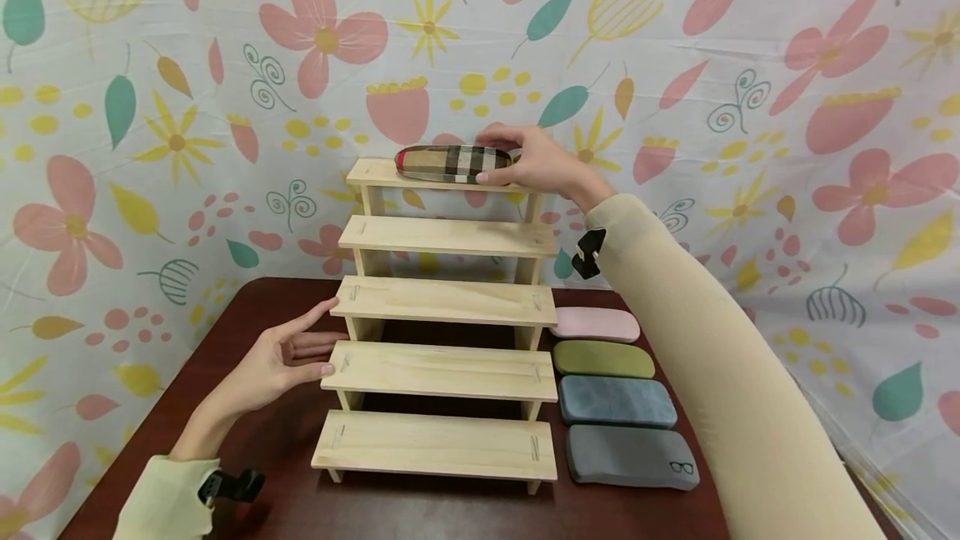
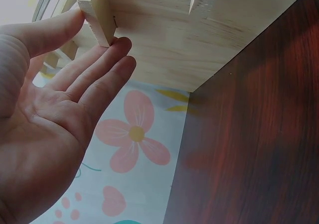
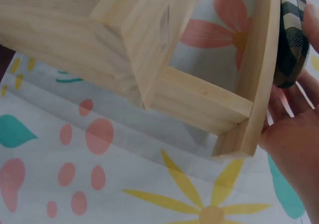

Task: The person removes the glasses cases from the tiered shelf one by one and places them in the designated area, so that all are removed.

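Note:
A plaid glasses case (image 1: 453, 162) with a red end lies along the top board of a five-step light wooden stand (image 1: 442, 300). My right hand (image 1: 536, 158) holds the case's right end, thumb at its front and fingers behind. In the right wrist view, the dark-checked end of the case (image 3: 291, 40) sits against the board's edge beside the hand (image 3: 294, 124). At the stand's left side, my left hand (image 1: 266, 365) reaches its fingertips to the ends of the middle boards. The left wrist view shows the left hand's (image 2: 55, 114) thumb and nearly straight fingers touching a board end (image 2: 95, 15).
To the right of the stand, pink (image 1: 596, 323), olive (image 1: 603, 359), blue (image 1: 617, 401) and grey (image 1: 632, 457) glasses cases lie in a column on the dark red table (image 1: 405, 511). A flower-patterned cloth (image 1: 225, 123) hangs behind and at both sides.

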Tool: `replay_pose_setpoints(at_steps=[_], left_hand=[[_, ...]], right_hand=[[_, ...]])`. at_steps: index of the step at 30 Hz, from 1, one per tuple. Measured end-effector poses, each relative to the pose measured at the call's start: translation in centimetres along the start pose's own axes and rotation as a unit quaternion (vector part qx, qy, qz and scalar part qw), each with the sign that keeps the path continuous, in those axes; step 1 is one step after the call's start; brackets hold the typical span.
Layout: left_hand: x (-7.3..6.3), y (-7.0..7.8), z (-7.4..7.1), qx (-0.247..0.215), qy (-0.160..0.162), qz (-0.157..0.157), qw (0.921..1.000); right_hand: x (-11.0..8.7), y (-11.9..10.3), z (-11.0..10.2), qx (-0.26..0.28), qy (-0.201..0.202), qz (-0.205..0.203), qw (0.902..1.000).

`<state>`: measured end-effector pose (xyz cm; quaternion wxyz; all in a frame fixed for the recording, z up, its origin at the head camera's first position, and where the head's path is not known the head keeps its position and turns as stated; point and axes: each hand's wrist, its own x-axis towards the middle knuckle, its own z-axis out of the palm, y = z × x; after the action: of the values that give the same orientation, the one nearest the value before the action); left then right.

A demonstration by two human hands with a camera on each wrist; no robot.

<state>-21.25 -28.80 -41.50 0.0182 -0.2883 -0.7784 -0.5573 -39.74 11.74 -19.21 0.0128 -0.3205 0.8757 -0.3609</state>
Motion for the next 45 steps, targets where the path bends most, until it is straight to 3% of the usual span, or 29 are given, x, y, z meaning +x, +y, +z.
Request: replay_pose_setpoints(at_steps=[7, 16, 27, 38, 45], left_hand=[[0.0, 0.0, 0.0, -0.002, 0.001, 0.002, 1.0000], [-0.2, -0.2, -0.2, 0.000, 0.005, 0.008, 1.0000], [-0.2, -0.1, -0.2, 0.000, 0.004, 0.007, 1.0000], [-0.1, -0.3, -0.1, 0.001, 0.002, 0.011, 0.9999], [-0.1, -0.2, -0.2, 0.002, 0.004, 0.013, 0.9999]], right_hand=[[0.0, 0.2, 0.3, 0.027, -0.004, 0.022, 0.9994], [-0.4, 0.9, -0.1, 0.044, -0.009, 0.014, 0.9989], [-0.4, 0.6, -0.1, 0.032, -0.014, 0.030, 0.9990], [-1.0, 0.9, 0.2, 0.057, 0.013, 0.025, 0.9980], [-1.7, 1.0, 0.3, 0.089, 0.049, 0.013, 0.9947]])
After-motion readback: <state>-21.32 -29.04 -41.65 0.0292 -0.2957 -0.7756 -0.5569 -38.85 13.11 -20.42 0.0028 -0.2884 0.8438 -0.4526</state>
